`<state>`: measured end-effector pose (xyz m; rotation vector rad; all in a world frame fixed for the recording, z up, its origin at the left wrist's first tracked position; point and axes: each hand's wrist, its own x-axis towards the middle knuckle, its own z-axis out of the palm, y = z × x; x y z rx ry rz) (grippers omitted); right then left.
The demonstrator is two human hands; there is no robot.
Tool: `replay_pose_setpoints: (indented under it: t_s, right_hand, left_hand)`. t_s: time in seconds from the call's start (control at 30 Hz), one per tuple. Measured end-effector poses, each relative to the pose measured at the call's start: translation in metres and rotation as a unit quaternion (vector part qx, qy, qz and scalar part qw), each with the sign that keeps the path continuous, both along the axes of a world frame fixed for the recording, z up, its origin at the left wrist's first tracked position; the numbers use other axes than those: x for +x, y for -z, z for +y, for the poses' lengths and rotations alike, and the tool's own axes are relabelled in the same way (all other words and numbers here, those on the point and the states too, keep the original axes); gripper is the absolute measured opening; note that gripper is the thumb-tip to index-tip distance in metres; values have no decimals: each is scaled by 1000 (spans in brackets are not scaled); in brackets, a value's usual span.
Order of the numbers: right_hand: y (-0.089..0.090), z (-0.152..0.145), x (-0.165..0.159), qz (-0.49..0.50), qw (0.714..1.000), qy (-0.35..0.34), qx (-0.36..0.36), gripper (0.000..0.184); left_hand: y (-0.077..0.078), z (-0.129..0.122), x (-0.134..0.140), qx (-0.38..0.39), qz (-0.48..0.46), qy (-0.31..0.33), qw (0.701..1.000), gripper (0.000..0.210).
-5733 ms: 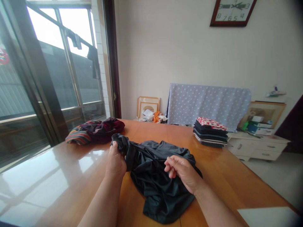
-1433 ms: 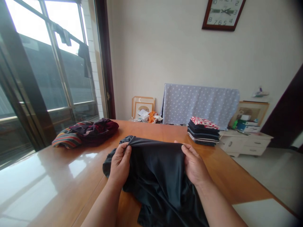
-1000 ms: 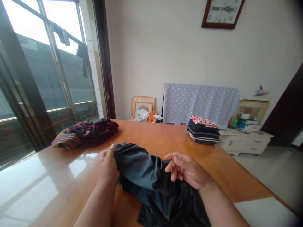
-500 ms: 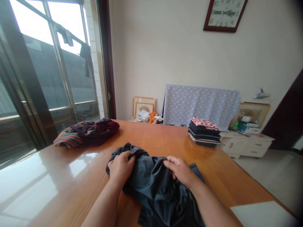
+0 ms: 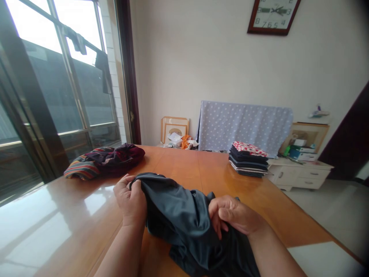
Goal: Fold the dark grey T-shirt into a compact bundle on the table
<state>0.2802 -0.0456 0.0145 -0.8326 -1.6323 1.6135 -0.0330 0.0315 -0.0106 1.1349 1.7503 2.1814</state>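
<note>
A crumpled dark grey-green garment [image 5: 184, 219] of smooth, slightly shiny cloth lies in front of me; I cannot tell its exact kind. My left hand [image 5: 131, 198] is closed on its far left end, thumb on top, and lifts that edge a little off the wooden table [image 5: 178, 163]. On the garment's right part rests my right hand [image 5: 235, 217], touching the folds with loosely bent fingers that stand apart, the thumb free of the cloth. Folds hide some of the fingertips.
A stack of folded clothes [image 5: 248, 159] stands at the table's far right. At the far left lies a heap of striped and dark purple clothing [image 5: 106, 159]. A white sheet [image 5: 323, 256] is at the right edge. Beyond are a dotted cloth [image 5: 245, 125] and a white cabinet [image 5: 302, 175].
My left hand has moved left and up, drawing out the garment's end, so the cloth is stretched more. The right hand has shifted right and down, its pinch loosened.
</note>
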Motion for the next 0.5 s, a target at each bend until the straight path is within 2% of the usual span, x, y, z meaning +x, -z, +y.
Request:
replay_pose_setpoints:
  t_s: [0.03, 0.07, 0.13, 0.2, 0.27, 0.33, 0.4, 0.47, 0.5]
  right_hand:
    - [0, -1, 0, -15, 1000, -14, 1, 50]
    - [1, 0, 0, -9, 1000, 8, 12, 50]
    - [1, 5, -4, 38, 990, 124, 51, 47]
    - [2, 11, -9, 67, 962, 247, 91, 42]
    - [2, 15, -14, 58, 947, 295, 114, 44]
    - [3, 17, -19, 28, 957, 266, 110, 57]
    - [6, 16, -23, -12, 974, 215, 77, 67]
    - [11, 16, -26, -62, 983, 168, 45, 62]
    - [14, 16, -27, -85, 986, 139, 40, 57]
  left_hand:
    - [-1, -1, 0, 6, 17, -16, 1000, 27]
    - [-3, -4, 1, 16, 37, -22, 999, 29]
    - [-7, -9, 7, 36, 85, -4, 996, 32]
    - [-9, -15, 16, 51, 136, 44, 988, 33]
    - [-9, -18, 23, 39, 191, 101, 976, 35]
    - [-7, -18, 27, -27, 254, 139, 957, 41]
    - [-4, -16, 27, -129, 312, 149, 929, 50]
    - [-1, -14, 25, -219, 349, 158, 897, 52]
    - [0, -13, 23, -250, 360, 169, 883, 46]
